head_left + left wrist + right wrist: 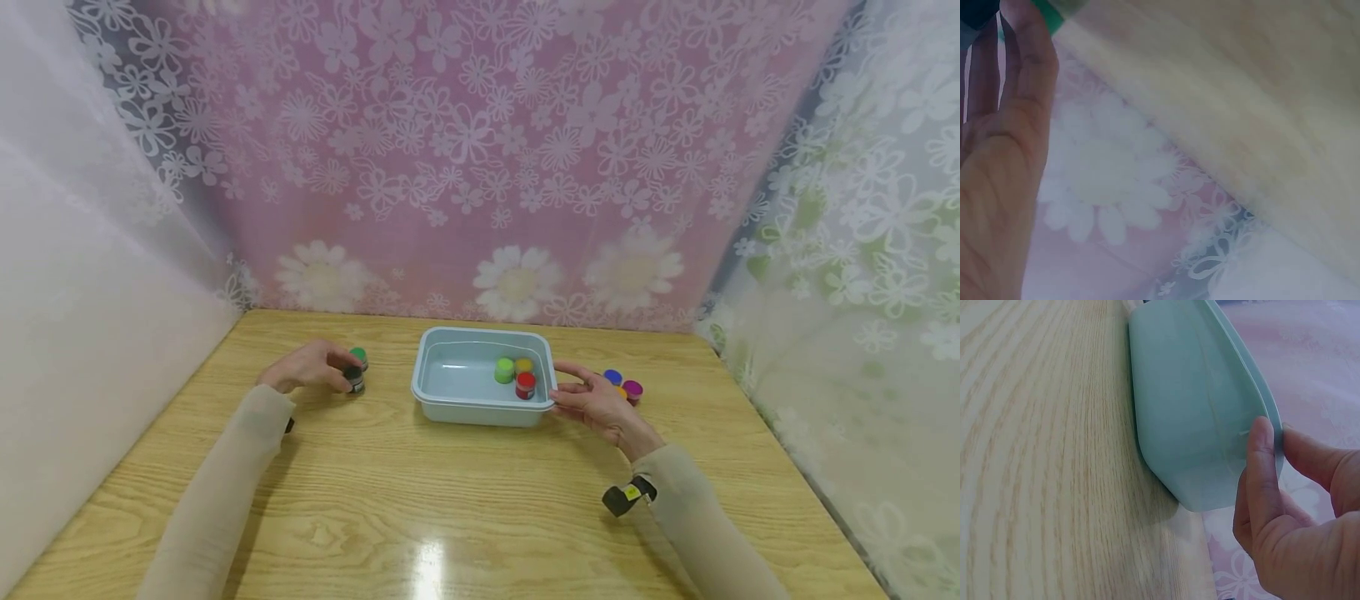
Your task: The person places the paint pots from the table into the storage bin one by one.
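Observation:
On the left of the table, my left hand (311, 365) grips a small paint jar with a black lid (353, 380) between thumb and fingers. Just behind it stands a green-lidded jar (360, 356). The left wrist view catches only part of the dark jar (975, 15), at its top corner. A light blue plastic tub (480, 414) sits mid-table, holding a light green jar (505, 370), a yellow jar (523, 366) and a red jar (526, 385). My right hand (596, 408) pinches the tub's right rim, thumb and fingers on either side of it in the right wrist view.
Beyond my right hand stand a blue jar (612, 377), a magenta jar (633, 391) and an orange jar (622, 392), partly hidden by the hand. Flowered curtains (465, 167) border the wooden table (360, 500) at the back and sides.

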Available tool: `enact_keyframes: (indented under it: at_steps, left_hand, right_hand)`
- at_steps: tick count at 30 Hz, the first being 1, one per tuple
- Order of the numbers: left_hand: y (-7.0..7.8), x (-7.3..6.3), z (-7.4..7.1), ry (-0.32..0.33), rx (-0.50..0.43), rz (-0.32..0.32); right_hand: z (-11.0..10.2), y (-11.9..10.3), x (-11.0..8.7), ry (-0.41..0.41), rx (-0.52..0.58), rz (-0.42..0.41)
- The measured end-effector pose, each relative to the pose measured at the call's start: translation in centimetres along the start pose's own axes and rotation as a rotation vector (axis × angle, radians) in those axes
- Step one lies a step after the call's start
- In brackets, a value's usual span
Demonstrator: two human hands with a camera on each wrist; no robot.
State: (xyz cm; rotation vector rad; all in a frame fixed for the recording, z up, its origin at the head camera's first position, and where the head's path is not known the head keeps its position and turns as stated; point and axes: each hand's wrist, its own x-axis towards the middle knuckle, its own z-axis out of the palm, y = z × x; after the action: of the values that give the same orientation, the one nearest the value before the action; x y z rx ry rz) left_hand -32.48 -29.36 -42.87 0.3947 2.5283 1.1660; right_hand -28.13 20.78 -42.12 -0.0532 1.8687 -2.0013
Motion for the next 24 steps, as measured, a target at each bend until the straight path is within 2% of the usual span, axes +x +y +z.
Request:
enact_keyframes:
  at_steps: [5,8,11,16,24]
  left_hand:
    - [1.2,0.3,0.1,-0.038,-0.088,0.109]
    - [2.5,0.4,0.3,-0.059,-0.14,0.157]
    - [4.0,0.5,0.6,-0.073,-0.149,0.18]
    - [6.9,0.8,1.5,-0.104,-0.166,0.177]
    - [10.1,2.9,3.6,-0.15,-0.178,0.25]
  right_hand:
    - [0.0,0.1,0.0,0.005,-0.003,0.004]
    - [0.0,0.0,0.0,0.005,-0.005,0.003]
    - [0.1,0.0,0.0,0.003,-0.002,0.002]
    - [0.1,0.0,-0.1,-0.001,0.005,0.002]
    - [0.1,0.0,0.0,-0.003,0.005,0.001]
